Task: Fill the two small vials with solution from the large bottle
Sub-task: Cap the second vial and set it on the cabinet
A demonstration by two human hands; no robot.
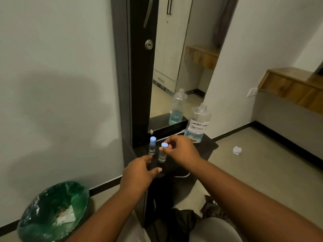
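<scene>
Blue cap [164, 145] sits pinched in the right hand [180, 151], a narrow grip atop the nearer vial [162, 156], so uncapping looks to be the step in hand. The left hand [139, 173] hovers wide beside the vial's base, holding nothing. The far vial [152, 145] stands capped just beside; the large bottle [197, 123] waits behind on the dark desk [206, 147]. Next, likely: steady the vial and twist.

Centre frame, your right hand [180, 151] pinches the blue cap [164, 145] of the nearer vial [162, 156]. Your left hand [139, 173] hovers open beside it. The bottle [197, 124] stands upper right.
</scene>
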